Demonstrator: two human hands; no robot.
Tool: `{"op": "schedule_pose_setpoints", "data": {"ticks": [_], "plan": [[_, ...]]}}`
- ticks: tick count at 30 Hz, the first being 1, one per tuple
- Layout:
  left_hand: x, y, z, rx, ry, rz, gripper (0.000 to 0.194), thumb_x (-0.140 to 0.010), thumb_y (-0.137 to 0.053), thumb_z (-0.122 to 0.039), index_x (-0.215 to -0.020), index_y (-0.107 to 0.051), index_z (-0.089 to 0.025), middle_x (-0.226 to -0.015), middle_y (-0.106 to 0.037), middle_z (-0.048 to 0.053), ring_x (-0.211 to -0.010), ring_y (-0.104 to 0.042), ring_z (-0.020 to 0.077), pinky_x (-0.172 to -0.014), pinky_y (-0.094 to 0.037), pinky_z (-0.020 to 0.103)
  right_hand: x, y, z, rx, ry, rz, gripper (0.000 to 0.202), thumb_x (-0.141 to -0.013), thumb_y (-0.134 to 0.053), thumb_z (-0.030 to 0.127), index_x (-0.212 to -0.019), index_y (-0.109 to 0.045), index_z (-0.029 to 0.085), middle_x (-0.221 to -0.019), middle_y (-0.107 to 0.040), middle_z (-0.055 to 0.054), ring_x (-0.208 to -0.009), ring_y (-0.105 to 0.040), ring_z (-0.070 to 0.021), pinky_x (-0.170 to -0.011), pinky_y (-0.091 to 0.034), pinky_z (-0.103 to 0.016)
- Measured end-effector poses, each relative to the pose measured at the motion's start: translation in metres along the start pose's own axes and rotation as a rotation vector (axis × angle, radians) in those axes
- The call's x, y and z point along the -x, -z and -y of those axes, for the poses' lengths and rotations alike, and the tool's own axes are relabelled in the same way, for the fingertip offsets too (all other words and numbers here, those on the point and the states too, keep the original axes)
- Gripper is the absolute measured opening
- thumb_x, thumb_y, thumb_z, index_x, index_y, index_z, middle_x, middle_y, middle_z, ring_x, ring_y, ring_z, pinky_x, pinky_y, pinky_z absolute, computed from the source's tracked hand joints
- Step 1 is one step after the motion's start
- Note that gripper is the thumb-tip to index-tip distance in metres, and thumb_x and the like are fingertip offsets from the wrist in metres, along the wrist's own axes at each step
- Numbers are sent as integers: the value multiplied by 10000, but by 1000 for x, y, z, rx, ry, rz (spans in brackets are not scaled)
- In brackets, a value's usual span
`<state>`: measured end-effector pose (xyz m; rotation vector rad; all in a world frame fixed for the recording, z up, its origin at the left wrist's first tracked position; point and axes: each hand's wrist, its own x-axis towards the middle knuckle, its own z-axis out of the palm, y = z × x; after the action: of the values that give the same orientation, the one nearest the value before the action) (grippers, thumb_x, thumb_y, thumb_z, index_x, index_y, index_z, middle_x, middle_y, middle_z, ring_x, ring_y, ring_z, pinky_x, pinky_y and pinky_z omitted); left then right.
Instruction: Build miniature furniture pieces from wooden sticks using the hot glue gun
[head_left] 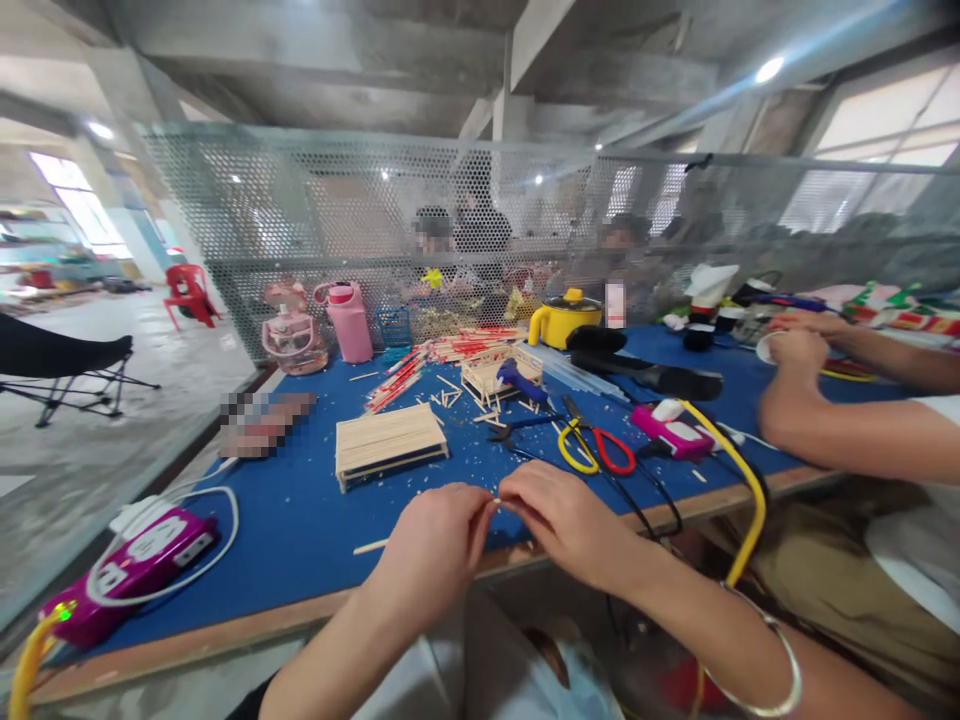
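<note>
My left hand (442,525) and my right hand (555,510) meet at the table's front edge, their fingertips pinching a small pale wooden piece (497,502) between them; most of it is hidden by the fingers. Just beyond my left hand stands a low platform of wooden sticks (391,440). Another stick structure (487,375) sits farther back, with a blue glue gun (523,382) against it. Pliers (510,434) and red-and-yellow-handled scissors (596,447) lie beyond my right hand. One loose stick (370,547) is left of my left wrist.
Purple power strips (135,575) (673,432) with cables lie left and right on the blue table (285,545). Behind are red-tipped sticks (401,378), a pink bottle (349,325), a yellow pot (568,322) and a mesh screen (360,200). A co-worker's hands (802,345) are at right.
</note>
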<state>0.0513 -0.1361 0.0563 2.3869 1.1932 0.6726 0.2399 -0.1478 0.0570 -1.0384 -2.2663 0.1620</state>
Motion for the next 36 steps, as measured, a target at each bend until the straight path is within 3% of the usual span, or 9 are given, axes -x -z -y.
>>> {"op": "schedule_pose_setpoints", "data": {"ticks": [4,10,15,17,21,24,27,30,36], "plan": [[6,4,5,143,86,-96,369,-903,-365,-336,-760,-665,-174,-697,-649,50,-642,-544,174,-598,-333,269,-8,8,-38,-49,-288,-25,444,-920,-391,385,-1316,-370,186,-1184,-575,-127,-1003,-589,-189,-819,-482,-339],[10,5,23,504,332,-146,357,-846,-446,-427,-794,-667,-152,-618,-582,4,-567,-479,135,-547,-323,241,-26,-5,-76,467,-520,353,218,-809,-544,363,-800,-595,152,-871,-676,-157,-838,-641,-285,-700,-445,-353],[10,1,33,788,404,-158,357,-817,-498,-466,-815,-642,-140,-592,-531,-23,-446,-328,73,-454,-244,213,-27,-7,-70,521,-576,266,232,-899,-350,255,-906,-551,141,-815,-677,-159,-724,-646,-254,-590,-392,-315],[11,1,30,858,405,-150,353,-825,-493,-474,-829,-634,-150,-616,-557,-13,-444,-351,71,-454,-274,211,-25,0,-64,482,-607,78,272,-921,-317,319,-953,-532,154,-785,-665,-115,-699,-630,-226,-575,-383,-298],[15,2,15,721,207,-232,295,-849,-495,-399,-813,-685,-176,-1147,-606,108,-896,-594,168,-791,-441,287,-17,14,-41,-95,-619,-339,322,-842,-471,505,-820,-529,189,-594,-515,15,-516,-490,-132,-468,-344,-239],[18,4,6,580,94,-235,262,-854,-502,-344,-822,-719,-202,-1406,-420,87,-1277,-395,234,-1028,-305,332,-6,15,-13,-742,-761,-260,357,-813,-507,555,-757,-479,203,-502,-305,91,-388,-243,-59,-366,-186,-177],[19,6,1,561,28,-115,248,-860,-500,-314,-825,-719,-202,-1217,-575,102,-1192,-471,220,-972,-356,310,2,9,13,-1157,-839,-186,355,-789,-561,539,-716,-466,204,-492,-243,100,-394,-153,-41,-350,-143,-146],[21,8,-4,570,-2,-106,292,-887,-456,-309,-779,-694,-177,-895,-646,75,-905,-563,181,-828,-410,287,4,-3,29,-1358,-771,-247,283,-740,-649,451,-714,-515,203,-540,-379,56,-424,-316,-53,-358,-278,-148],[28,6,-16,908,-79,94,303,-872,-495,-369,-763,-680,-155,-780,-642,43,-801,-558,158,-863,-386,295,0,-34,40,-1515,-612,-150,304,-661,-632,277,-962,-607,244,-1075,-637,-93,-991,-608,-247,-821,-518,-388]]}}
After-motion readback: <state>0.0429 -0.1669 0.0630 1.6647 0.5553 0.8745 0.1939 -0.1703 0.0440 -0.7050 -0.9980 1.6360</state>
